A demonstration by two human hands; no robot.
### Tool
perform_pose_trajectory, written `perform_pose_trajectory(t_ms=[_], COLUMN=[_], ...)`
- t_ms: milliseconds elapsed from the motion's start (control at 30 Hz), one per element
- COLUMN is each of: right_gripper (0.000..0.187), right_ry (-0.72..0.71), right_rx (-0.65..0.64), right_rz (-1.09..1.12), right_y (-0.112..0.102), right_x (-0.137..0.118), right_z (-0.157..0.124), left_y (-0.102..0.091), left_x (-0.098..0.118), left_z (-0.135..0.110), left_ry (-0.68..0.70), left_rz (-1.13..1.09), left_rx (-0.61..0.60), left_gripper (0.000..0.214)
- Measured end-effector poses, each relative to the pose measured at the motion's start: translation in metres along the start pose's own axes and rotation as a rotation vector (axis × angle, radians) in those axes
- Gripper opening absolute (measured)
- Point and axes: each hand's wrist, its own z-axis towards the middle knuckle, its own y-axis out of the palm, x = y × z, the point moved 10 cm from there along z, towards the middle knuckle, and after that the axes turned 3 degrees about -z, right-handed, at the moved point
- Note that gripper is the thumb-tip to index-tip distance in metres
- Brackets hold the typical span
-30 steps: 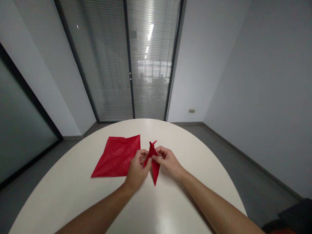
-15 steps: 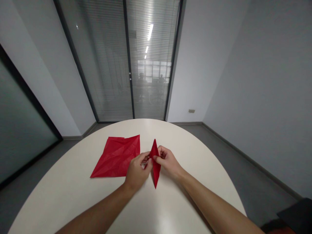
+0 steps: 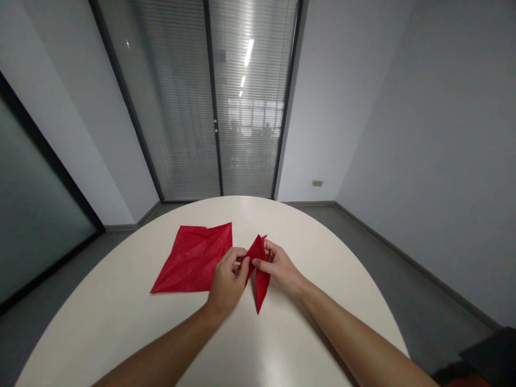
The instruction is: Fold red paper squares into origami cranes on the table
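A narrow, pointed piece of folded red paper is held just above the white round table, its long tip pointing toward me. My left hand pinches its left side with closed fingers. My right hand pinches the right side, thumb on top. A flat creased red paper sheet lies on the table just left of my left hand, untouched.
The table's curved edge runs round at the far side and on the right. Beyond it stand glass doors with blinds and grey walls. A dark object sits at the lower right corner of the view.
The folded paper's upper part has spread open a little between my fingers; half a second ago it was a slim closed point. Both hands stayed in about the same place.
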Motion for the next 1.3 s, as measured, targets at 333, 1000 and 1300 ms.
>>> perform_pose_trajectory(t_ms=[333, 1000, 1300], right_gripper=[0.043, 0.039, 0.034], right_ry=[0.026, 0.204, 0.194], right_rx=[0.053, 0.062, 0.260], right_rz=[-0.026, 0.183, 0.128], right_y=[-0.012, -0.002, -0.028], right_x=[0.002, 0.003, 0.012], right_z=[0.001, -0.007, -0.005], left_y=[-0.006, -0.011, -0.011], left_x=[-0.010, -0.019, -0.022], left_z=[0.000, 0.002, 0.001], left_ry=[-0.063, -0.085, -0.127], left_rz=[0.037, 0.027, -0.068], left_rx=[0.055, 0.095, 0.100], left_gripper=[0.017, 0.015, 0.016])
